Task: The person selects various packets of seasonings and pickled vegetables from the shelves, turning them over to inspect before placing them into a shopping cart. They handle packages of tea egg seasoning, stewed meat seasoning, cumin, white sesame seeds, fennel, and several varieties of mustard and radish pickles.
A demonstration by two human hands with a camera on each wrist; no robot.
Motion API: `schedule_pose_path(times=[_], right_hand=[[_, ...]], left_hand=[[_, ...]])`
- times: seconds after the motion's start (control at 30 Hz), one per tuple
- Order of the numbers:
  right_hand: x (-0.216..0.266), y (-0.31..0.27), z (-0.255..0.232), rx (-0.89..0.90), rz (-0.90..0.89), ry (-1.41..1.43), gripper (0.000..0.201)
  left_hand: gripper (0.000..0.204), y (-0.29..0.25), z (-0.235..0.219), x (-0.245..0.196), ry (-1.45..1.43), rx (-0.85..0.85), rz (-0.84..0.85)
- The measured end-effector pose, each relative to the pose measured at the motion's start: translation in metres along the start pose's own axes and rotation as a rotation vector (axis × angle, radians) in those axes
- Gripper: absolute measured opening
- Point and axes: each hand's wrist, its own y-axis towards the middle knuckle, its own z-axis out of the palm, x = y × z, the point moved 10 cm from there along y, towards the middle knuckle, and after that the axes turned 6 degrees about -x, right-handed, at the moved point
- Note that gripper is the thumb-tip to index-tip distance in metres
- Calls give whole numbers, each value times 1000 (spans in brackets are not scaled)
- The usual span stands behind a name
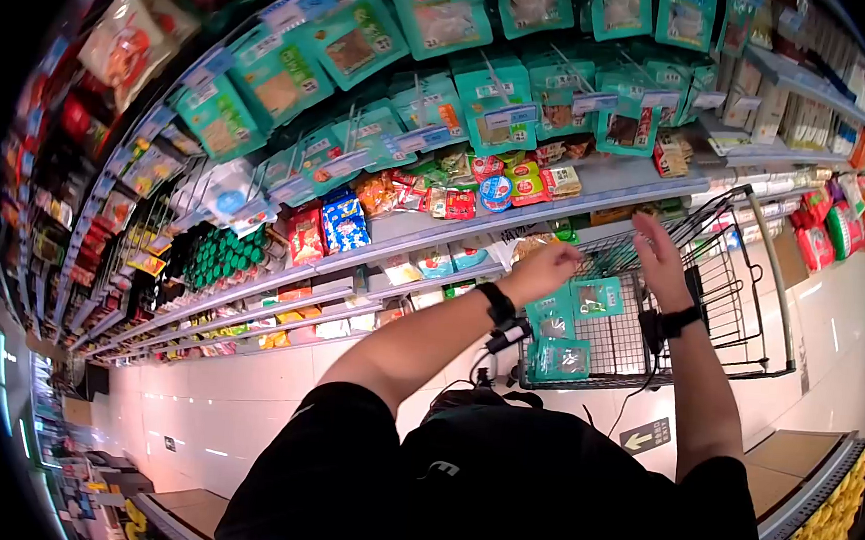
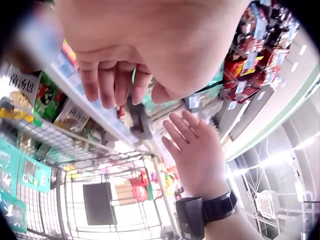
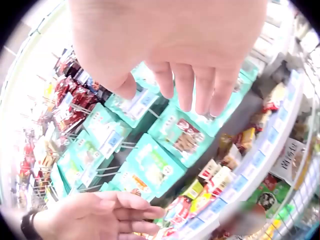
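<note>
My left hand (image 1: 545,273) hovers over the near left side of a wire shopping cart (image 1: 616,348), its fingers loosely bent and nothing in them. To its right, my right hand (image 1: 662,261) is raised above the cart, fingers extended and slightly bent, also holding nothing. The two hands are apart, palms turned partly inward. On the cart's wire floor lie flat teal food packets with clear windows; one packet (image 1: 599,298) is below and between the hands, another packet (image 1: 560,359) nearer my body. The left wrist view shows the right hand (image 2: 195,155) with fingers spread.
Teal packets (image 1: 500,99) hang on hooks along the shelf ahead. Below them, a shelf edge (image 1: 517,216) carries small colourful snack bags (image 1: 346,222). Tiled floor (image 1: 212,405) stretches behind to the left. Cardboard-topped display units (image 1: 800,461) stand near my right side.
</note>
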Motion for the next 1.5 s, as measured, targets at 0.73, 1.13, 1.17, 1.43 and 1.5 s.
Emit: schedule_pose_path(times=[0.73,1.13,1.17,1.43,1.5], right_hand=[[259,210,310,213,-277,113,51],[223,282,347,62,-98,31,66],[226,280,341,43,-97,-20,62],[250,238,317,60,-151,49,34],[258,225,316,148,-122,201,27]], left_hand=[[59,10,-479,-94,-258,-666,32],[47,54,-482,-87,-114,-651,62],[47,53,-479,-88,-117,-646,66],[31,34,-466,-109,-345,-701,268],[32,26,-453,-112,-492,-655,237]])
